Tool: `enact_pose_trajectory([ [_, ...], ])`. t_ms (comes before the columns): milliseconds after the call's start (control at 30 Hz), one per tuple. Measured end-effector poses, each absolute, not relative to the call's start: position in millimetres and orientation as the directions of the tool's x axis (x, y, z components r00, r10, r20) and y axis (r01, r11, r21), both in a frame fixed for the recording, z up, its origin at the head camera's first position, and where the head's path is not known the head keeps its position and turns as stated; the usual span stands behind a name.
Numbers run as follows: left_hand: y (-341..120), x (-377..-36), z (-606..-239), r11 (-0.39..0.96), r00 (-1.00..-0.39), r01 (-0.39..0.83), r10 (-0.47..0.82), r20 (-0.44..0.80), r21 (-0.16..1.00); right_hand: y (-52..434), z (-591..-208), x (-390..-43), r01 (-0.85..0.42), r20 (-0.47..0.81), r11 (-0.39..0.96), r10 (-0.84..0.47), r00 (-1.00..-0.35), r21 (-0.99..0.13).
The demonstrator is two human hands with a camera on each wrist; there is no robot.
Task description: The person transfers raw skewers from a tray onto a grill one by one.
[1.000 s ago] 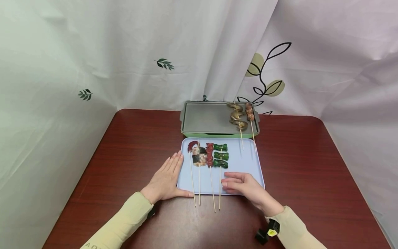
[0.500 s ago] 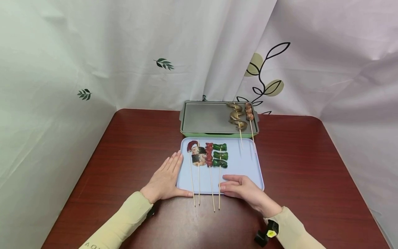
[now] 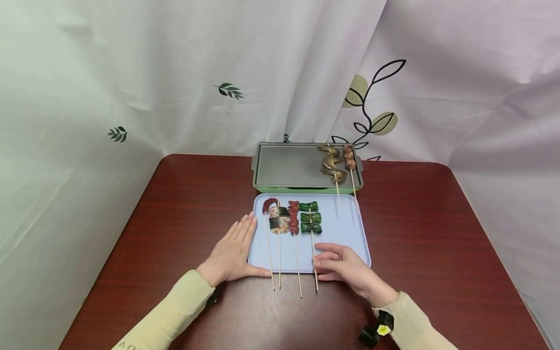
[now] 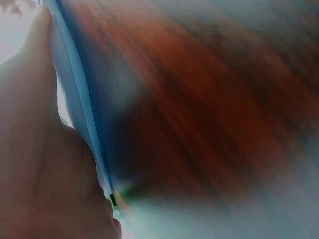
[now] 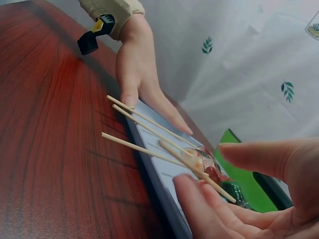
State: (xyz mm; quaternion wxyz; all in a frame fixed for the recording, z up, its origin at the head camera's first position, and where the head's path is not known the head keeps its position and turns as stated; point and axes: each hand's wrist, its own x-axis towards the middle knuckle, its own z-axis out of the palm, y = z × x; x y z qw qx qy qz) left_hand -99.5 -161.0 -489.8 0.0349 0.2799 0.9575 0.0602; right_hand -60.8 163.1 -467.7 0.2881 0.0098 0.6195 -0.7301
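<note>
Left hand (image 3: 230,253) lies flat, fingers straight, against the left edge of the blue tray (image 3: 345,233) on the table (image 3: 183,204). Right hand (image 3: 345,265) now pinches the green skewer (image 3: 311,228), whose stick has swung right since a moment ago, suggesting a lift. Grill pan (image 3: 288,167) beyond offers open room left of its two skewers.

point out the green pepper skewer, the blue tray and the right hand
green pepper skewer (image 3: 310,217), head view, middle pepper piece
blue tray (image 3: 345,233), head view, bare floor on its right side
right hand (image 3: 345,265), head view, back of the hand
</note>
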Motion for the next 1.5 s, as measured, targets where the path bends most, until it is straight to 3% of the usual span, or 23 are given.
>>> enact_pose_trajectory([
  [1500, -160.7, -98.6, -486.3, 0.835, -0.840, 0.535, 0.542, -0.024, 0.128, 173.3, -462.5, -53.5, 0.390, -0.350, -0.034, -0.376, -0.858, -0.920],
])
